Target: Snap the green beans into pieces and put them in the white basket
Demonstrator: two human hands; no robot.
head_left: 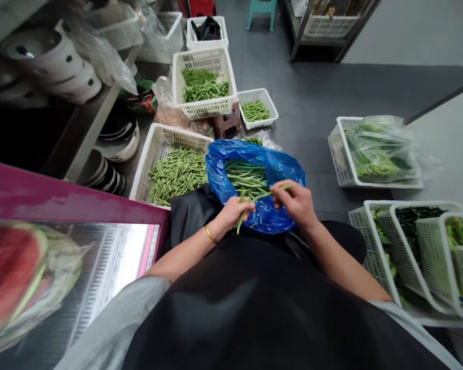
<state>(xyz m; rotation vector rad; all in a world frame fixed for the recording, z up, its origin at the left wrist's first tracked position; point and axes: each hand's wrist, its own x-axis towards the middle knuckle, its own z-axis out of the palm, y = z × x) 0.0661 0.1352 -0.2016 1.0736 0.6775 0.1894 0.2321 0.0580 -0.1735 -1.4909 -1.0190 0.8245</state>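
- The left hand (234, 210), a gold-coloured bangle (211, 234) on its wrist, has its fingers closed around a small bunch of slim green bean pieces (239, 224) that stick out above and below the grip.
- The right hand (296, 203) has its fingers pinched on one long, thin green bean (263, 195), which spans the gap between the two hands.
- Both hands are over the near side of a crumpled, open blue plastic bag (220, 154), with more long green beans (247, 174) inside it.
- Just left of the bag, a large white rectangular plastic basket (142, 172) holds a heap of short green bean pieces (179, 174).
- Beyond it, a deep white slatted plastic basket (202, 110), set on a brown stool (227, 122), holds green vegetables in two heaps (204, 85).
- Beside that stool, a small white plastic basket (260, 122) with cut green beans (254, 110) sits on the dark grey tiled floor (304, 113).
- Well apart on the right, a white plastic basket (337, 154) carries leafy greens in a clear plastic bag (381, 149).
- At the lower left, a cut red watermelon (10, 272) lies beside a purple panel (81, 198).
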